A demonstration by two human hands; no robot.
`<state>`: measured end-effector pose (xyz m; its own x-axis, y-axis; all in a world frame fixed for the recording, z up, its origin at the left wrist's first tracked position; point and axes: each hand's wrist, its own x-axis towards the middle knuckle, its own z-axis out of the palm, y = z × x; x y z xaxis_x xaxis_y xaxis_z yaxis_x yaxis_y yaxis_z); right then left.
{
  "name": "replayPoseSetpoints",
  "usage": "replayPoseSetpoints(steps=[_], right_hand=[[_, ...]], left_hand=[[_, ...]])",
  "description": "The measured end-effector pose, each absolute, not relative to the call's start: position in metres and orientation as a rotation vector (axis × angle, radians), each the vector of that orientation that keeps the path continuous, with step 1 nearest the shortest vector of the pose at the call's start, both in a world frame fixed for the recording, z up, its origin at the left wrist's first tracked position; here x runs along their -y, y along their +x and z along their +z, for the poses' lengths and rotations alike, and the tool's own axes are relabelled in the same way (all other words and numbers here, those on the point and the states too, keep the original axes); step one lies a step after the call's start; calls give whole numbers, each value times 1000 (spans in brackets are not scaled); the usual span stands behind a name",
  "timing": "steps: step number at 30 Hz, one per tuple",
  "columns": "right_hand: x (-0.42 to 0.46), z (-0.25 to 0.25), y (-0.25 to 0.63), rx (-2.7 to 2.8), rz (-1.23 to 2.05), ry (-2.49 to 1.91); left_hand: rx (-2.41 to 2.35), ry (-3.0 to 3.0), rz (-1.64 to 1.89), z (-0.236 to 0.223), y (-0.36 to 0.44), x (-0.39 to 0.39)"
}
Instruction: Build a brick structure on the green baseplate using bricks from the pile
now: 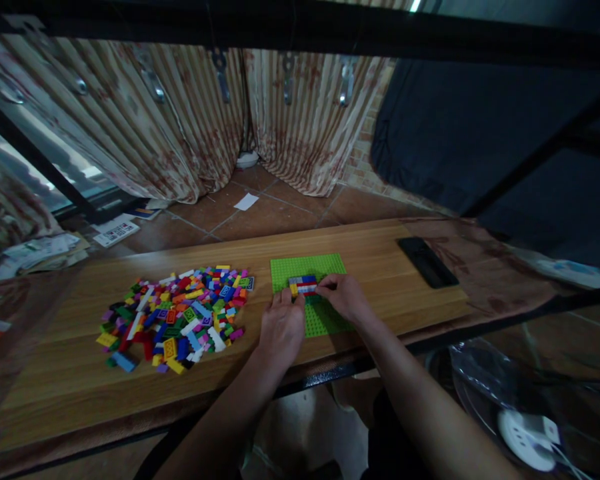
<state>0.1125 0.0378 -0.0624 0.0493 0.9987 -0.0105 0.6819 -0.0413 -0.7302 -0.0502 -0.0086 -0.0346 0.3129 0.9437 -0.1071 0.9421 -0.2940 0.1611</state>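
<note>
A small build of toy bricks [307, 281] in blue, grey, red, white and yellow sits on a green studded baseplate [325, 327]. My left hand [283, 323] is at its near left corner, with curled fingers pressed against the yellow and front bricks. On the right side, my right hand [347, 297] has its thumb and finger pinched together at the end of the red and white rows. Whatever lies between those fingertips is too small to make out. Dark green bricks show along the near side of the build, partly hidden by the fingers.
A wide heap of loose toy bricks [175, 317] spreads over the wooden board [245, 380] to the left. A black phone-like object [427, 262] lies at the right end. A dark metal bar [300, 27] crosses overhead. Below right is a white power strip [523, 437].
</note>
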Motion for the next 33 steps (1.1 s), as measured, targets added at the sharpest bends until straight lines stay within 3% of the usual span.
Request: replayPoseSetpoints(steps=[7, 18, 33], right_hand=[[-37, -65, 119, 1672, 773, -1736], [-40, -55, 136, 1599, 405, -1959], [-46, -71, 146, 1726, 201, -2063]], left_hand=[[-1726, 2363, 155, -40, -54, 11], [-1868, 2162, 315, -31, -74, 0], [-1889, 2008, 281, -37, -65, 5]])
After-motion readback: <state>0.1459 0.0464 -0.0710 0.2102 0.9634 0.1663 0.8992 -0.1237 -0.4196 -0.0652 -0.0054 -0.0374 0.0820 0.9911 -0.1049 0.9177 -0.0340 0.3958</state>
